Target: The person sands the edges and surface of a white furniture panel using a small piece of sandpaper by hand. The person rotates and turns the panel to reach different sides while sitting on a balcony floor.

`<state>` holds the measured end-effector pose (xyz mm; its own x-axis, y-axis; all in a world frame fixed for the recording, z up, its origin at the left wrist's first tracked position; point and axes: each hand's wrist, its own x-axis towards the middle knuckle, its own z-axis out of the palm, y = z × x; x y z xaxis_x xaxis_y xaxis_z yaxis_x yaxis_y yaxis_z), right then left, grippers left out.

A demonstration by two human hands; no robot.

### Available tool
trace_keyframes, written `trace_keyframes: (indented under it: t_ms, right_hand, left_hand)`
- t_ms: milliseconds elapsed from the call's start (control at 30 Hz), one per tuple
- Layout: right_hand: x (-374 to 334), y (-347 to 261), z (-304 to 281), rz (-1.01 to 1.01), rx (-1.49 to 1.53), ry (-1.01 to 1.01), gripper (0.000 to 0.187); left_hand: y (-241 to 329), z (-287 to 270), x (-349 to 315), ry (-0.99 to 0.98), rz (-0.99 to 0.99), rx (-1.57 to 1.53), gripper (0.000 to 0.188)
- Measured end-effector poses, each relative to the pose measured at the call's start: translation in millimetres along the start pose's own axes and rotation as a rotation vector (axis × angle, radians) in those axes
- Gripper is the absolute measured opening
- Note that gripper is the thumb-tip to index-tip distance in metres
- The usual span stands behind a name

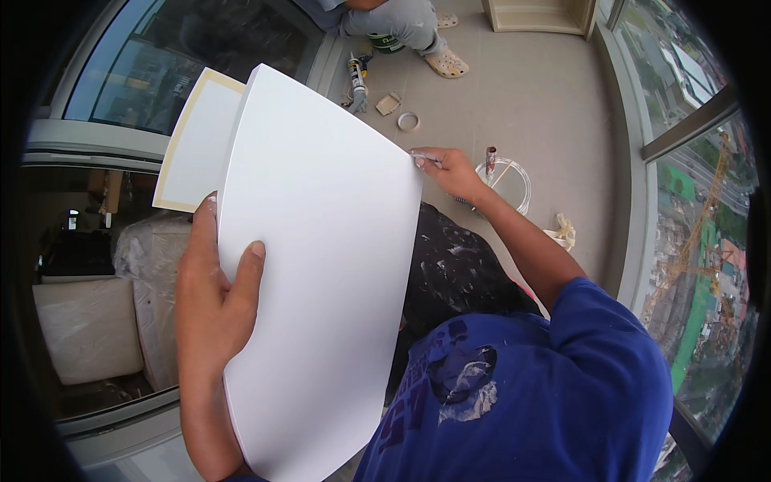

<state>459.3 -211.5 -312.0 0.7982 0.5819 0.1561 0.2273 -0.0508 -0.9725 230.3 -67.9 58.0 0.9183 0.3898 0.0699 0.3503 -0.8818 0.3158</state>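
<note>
Holding a large white board (321,273) upright in front of the body, board fills the frame centre, running from 12 o'clock down to 6 o'clock. Left hand (213,297) clamped on the board's left edge at about 9 o'clock of the board, thumb on the front face, fingers wrapped behind. Right hand (450,173) at the board's upper right corner, about 2 o'clock, fingers pinched together on a thin grey tool (426,158) whose tip touches the board edge; exact kind of tool cannot tell. Second white panel with cream border (193,145) just behind the board at 10 o'clock, partly hidden.

Clear round tub (514,181) on the tiled floor (546,96) just beyond the right hand at 2 o'clock; a stick and a dark-red-tipped tool stand in it, other contents cannot tell. Tape roll (408,121) at 12 o'clock, caulking gun (356,80) beside it, small beige object near both. Green-and-white can (387,43) next to another person's legs (409,28) at 12 o'clock. Crumpled rag (564,233) at 3 o'clock. Wrapped furniture (152,265) behind glass at 9 o'clock.
</note>
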Motion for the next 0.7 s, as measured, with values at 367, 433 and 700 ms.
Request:
trace_keyframes:
  t_ms: [367, 433, 700]
  right_hand:
    - [79.2, -237.5, -0.7, -0.403, 0.127, 0.121, 0.031]
    - [86.7, -237.7, 2.1, -0.469, 0.143, 0.163, 0.032]
    - [85.0, -220.3, 1.9, -0.505, 0.119, 0.142, 0.031]
  left_hand:
    - [11.3, -0.5, -1.9, -0.032, -0.049, -0.017, 0.064]
    - [8.7, 1.0, 0.8, -0.035, -0.021, 0.009, 0.064]
    - [1.3, 4.9, 4.0, 0.001, 0.045, 0.058, 0.063]
